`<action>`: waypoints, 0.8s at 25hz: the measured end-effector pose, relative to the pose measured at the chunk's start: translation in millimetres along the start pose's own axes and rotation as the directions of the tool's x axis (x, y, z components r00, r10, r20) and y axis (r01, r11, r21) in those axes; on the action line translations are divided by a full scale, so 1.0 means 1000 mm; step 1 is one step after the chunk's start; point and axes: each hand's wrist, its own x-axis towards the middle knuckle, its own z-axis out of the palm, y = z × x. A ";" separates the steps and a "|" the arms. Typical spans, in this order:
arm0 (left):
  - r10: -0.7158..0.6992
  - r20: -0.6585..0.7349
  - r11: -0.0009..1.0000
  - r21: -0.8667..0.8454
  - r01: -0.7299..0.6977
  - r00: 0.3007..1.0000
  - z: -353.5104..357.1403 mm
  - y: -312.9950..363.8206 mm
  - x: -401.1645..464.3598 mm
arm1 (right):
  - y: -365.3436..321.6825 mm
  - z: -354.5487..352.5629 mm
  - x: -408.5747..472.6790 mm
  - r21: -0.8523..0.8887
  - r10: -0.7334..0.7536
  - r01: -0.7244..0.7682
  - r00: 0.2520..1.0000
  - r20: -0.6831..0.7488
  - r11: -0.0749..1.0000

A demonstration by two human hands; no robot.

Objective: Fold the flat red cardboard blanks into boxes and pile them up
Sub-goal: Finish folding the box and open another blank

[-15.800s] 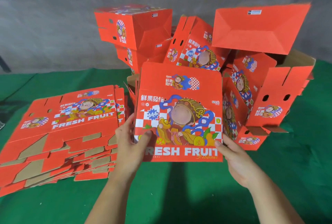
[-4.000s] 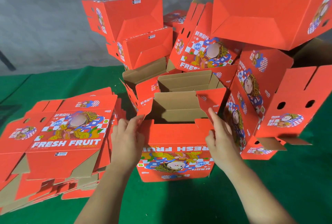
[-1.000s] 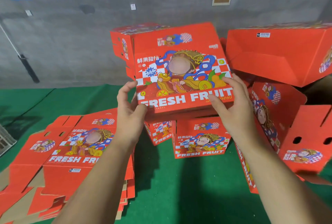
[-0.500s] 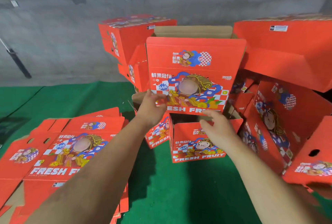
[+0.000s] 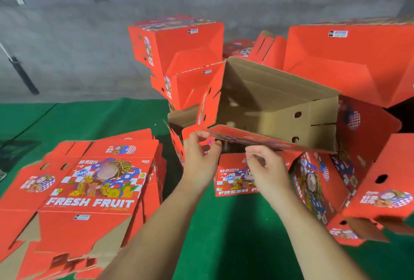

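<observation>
A folded red box (image 5: 268, 102) lies tipped on the pile of finished boxes (image 5: 179, 46), its open brown inside facing me. My left hand (image 5: 199, 158) is just under its near left corner, with loosely curled fingertips at the red edge flap. My right hand (image 5: 265, 167) hovers below the near edge, fingers loosely curled and holding nothing. On the left lies the stack of flat red blanks (image 5: 94, 181), printed side up.
More folded boxes lie at the right (image 5: 349, 62) and lower right (image 5: 378, 181). One stands on the floor under the tipped box (image 5: 233, 178). Green matting (image 5: 235, 235) covers the floor, and a grey wall (image 5: 67, 44) stands behind the pile.
The box has gone from upright in both hands to tipped onto the pile, opening toward me. Both hands have come off its front face and dropped just below its edge.
</observation>
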 end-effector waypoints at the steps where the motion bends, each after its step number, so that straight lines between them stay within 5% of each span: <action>1: 0.004 -0.037 1.000 -0.010 -0.004 0.999 -0.003 0.000 -0.003 | 0.002 0.000 -0.008 0.010 0.014 -0.014 1.000 0.001 1.000; 8: 0.037 -0.003 0.998 -0.042 -0.037 0.999 -0.013 0.002 -0.038 | -0.001 0.010 -0.040 0.129 0.078 -0.081 0.997 0.027 0.988; 13: 0.201 0.129 0.947 0.228 -0.226 0.971 -0.019 0.003 -0.051 | 0.007 0.001 -0.054 0.420 0.247 -0.095 0.913 -0.326 0.903; 16: 0.144 0.277 0.945 0.245 -0.215 0.950 -0.008 0.014 -0.047 | 0.002 -0.010 -0.043 0.202 0.089 -0.022 0.940 -0.330 0.979; 20: 0.087 0.297 0.957 0.239 -0.162 0.951 0.002 0.024 -0.038 | -0.016 -0.027 -0.025 -0.168 -0.109 0.052 0.930 -0.351 0.984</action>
